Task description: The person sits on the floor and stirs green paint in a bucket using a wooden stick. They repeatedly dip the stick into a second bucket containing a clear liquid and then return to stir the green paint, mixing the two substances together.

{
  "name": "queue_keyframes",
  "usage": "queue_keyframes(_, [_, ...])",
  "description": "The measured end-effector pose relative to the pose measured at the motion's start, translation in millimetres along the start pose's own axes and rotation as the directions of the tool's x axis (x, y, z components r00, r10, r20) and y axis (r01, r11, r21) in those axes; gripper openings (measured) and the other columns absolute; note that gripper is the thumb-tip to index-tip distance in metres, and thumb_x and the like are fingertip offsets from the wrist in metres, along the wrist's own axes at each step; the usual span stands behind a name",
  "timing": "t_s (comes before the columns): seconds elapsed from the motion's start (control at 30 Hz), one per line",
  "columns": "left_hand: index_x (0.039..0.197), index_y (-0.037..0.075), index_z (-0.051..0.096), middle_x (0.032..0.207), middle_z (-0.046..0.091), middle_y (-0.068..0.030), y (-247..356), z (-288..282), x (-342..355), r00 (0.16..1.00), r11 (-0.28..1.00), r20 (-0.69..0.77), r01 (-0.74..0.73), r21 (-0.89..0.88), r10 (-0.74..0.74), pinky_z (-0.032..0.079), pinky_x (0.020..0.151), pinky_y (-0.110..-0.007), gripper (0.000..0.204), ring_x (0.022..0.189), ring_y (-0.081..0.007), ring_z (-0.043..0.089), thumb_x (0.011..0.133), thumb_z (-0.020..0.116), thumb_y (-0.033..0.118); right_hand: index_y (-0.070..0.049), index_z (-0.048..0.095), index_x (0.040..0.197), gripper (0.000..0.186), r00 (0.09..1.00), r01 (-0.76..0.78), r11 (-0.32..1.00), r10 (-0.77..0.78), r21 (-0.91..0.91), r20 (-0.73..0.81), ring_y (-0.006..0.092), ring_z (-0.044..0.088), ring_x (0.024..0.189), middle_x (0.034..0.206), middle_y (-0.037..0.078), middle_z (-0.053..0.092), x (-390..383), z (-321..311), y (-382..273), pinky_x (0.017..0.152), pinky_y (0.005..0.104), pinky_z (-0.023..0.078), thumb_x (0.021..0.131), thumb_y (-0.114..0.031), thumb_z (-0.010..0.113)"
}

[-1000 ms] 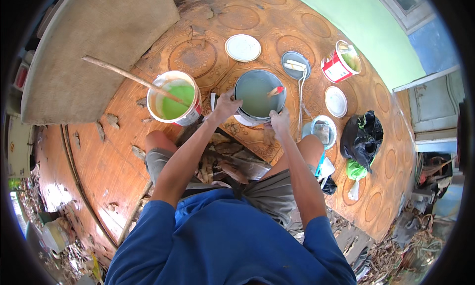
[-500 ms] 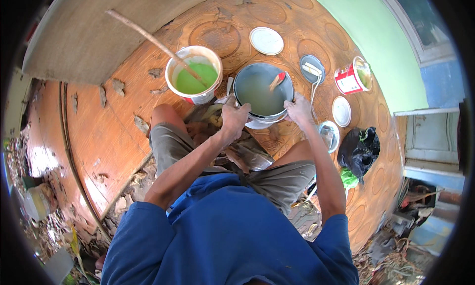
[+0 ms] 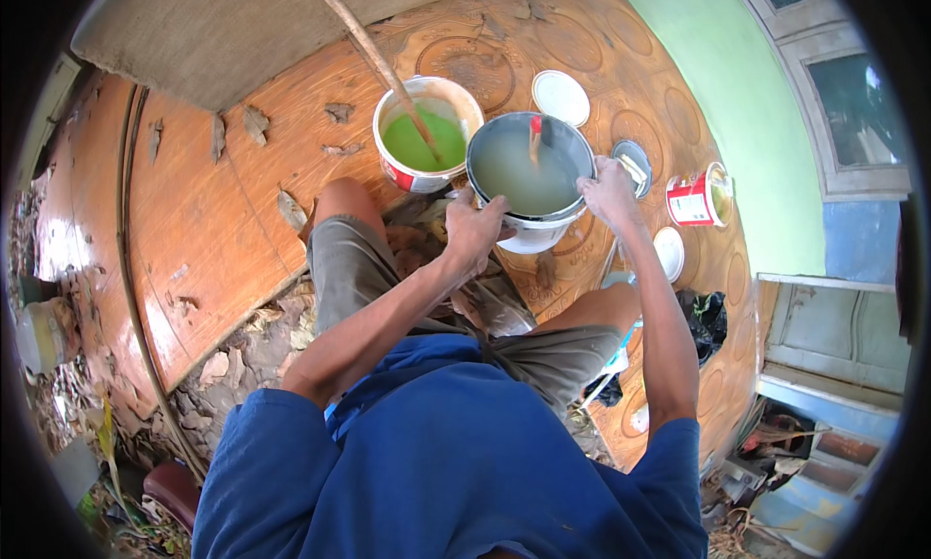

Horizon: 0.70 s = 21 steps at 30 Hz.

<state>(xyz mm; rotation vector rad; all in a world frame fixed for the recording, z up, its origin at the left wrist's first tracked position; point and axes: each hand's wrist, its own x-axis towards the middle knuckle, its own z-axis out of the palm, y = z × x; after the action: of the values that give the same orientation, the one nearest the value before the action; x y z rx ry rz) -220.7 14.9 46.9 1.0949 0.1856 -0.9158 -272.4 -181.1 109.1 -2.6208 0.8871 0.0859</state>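
With both hands I grip a grey bucket of cloudy grey-green liquid, with a red-tipped brush handle standing in it. My left hand holds its lower-left side, and my right hand grips the right rim. A white surface, perhaps another container, shows under its front edge. Just left and behind stands a white-and-red bucket of bright green liquid, with a long wooden stick leaning out of it. My folded legs are below my hands.
Behind lie a white lid and a grey lid with white items. At right are a red-and-white bucket, another lid and a black bag. A board, long rods and dry leaves lie at left; a green wall is right.
The grey bucket is now tilted differently and shifted up and rightward in view, closer beside the green bucket, its brush handle more upright. The whole view has swung with my head.
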Motion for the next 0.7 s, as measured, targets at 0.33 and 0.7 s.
queue_keyframes(0.33, [0.118,-0.006,0.047,0.11,0.055,-0.0161,12.4,-4.2,6.6,0.999,0.999,0.016,0.032,-0.04,-0.032,0.058,0.069,-0.035,0.039,0.096,-0.0211,0.058,0.086,0.056,0.013,0.006,0.061,0.089,0.03,0.999,0.037,0.987,-0.034,-0.154,0.021,0.038,0.062,0.085,0.084,0.028,0.063,21.6,-14.2,-27.5,0.081,0.0417,0.048,0.069,-0.017,0.06])
queue_keyframes(0.7, [0.108,-0.012,0.048,0.093,0.06,-0.0178,17.7,-10.6,13.5,0.994,0.99,0.053,0.098,-0.098,-0.093,0.058,0.063,-0.028,0.034,0.072,-0.0235,0.065,0.088,0.053,0.014,0.008,0.062,0.089,0.031,0.996,0.028,0.976,-0.009,-0.217,0.091,0.0387,0.063,0.088,0.087,0.029,0.063,39.2,-20.7,-42.6,0.083,0.0417,0.049,0.071,-0.017,0.064])
